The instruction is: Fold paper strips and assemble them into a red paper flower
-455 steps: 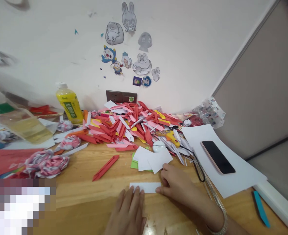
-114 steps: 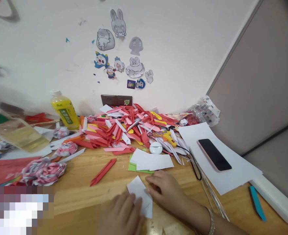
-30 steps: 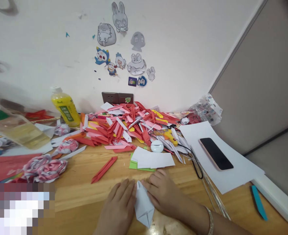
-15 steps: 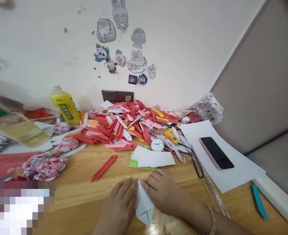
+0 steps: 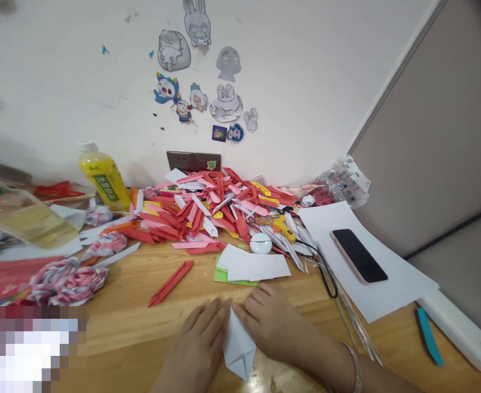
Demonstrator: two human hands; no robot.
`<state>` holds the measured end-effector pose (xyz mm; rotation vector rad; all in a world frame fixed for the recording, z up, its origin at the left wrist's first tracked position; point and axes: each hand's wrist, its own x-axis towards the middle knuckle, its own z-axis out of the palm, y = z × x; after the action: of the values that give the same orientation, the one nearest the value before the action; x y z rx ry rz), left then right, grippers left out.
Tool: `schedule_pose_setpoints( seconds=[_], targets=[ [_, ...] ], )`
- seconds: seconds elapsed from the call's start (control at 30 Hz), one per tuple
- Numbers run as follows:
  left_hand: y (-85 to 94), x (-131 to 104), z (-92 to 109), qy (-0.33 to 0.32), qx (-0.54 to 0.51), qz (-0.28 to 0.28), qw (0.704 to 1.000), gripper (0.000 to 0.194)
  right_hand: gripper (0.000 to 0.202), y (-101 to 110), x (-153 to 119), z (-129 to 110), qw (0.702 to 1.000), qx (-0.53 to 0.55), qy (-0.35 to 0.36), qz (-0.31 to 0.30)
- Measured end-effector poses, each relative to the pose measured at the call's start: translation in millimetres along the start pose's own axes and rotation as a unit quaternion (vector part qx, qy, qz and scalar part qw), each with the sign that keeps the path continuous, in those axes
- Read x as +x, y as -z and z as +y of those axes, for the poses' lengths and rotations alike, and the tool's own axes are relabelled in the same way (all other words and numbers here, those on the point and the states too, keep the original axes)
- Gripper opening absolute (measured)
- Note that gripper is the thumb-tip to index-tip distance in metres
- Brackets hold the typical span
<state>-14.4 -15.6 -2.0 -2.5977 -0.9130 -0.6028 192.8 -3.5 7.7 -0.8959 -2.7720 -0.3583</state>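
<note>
A folded white paper (image 5: 239, 345) lies on the wooden table, its narrow tip pointing away from me and triangular flaps at its near end. My left hand (image 5: 202, 341) presses on its left edge, fingers together near the tip. On the right edge rests my right hand (image 5: 271, 316), fingers curled, with the thumb side at the tip. Beyond the hands are white paper slips (image 5: 257, 263) on top of green ones. A folded red strip (image 5: 170, 283) lies to the left of them.
A large heap of folded red, pink, white and yellow strips (image 5: 191, 213) lies against the wall. A yellow bottle (image 5: 104, 177) stands left. Phone (image 5: 359, 255) on white sheets, glue gun (image 5: 283, 227), white round case (image 5: 260, 243) and teal cutter (image 5: 429, 337) lie right.
The whole view has shifted slightly, so most things appear a little further left. Both hands stay at the same edges of the white paper.
</note>
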Motion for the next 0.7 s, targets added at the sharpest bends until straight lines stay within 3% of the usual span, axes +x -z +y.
schedule_pose_setpoints(
  seconds=[0.2, 0.33, 0.43, 0.57, 0.7],
  targets=[
    [-13.0, -5, -5, -0.013, -0.042, -0.024, 0.999, 0.035, 0.024, -2, -1, 2, 1.000, 0.015, -0.007, 0.018],
    [-16.7, -6, -7, 0.000, -0.055, 0.004, 0.998, 0.034, 0.021, -3, -1, 3, 0.999, 0.021, -0.010, 0.022],
    [-6.4, -1, -9, -0.019, -0.079, -0.067, 0.994, 0.031, 0.023, -4, -1, 3, 1.000, 0.013, 0.001, 0.021],
    [3.3, 3, -11, -0.036, -0.066, -0.044, 0.996, 0.033, 0.021, -2, 0, 4, 1.000, 0.018, 0.000, 0.015],
    [-3.2, 0, -6, -0.034, -0.013, -0.008, 0.999, 0.033, 0.020, 3, 1, 9, 0.999, 0.045, -0.009, -0.005]
  ],
)
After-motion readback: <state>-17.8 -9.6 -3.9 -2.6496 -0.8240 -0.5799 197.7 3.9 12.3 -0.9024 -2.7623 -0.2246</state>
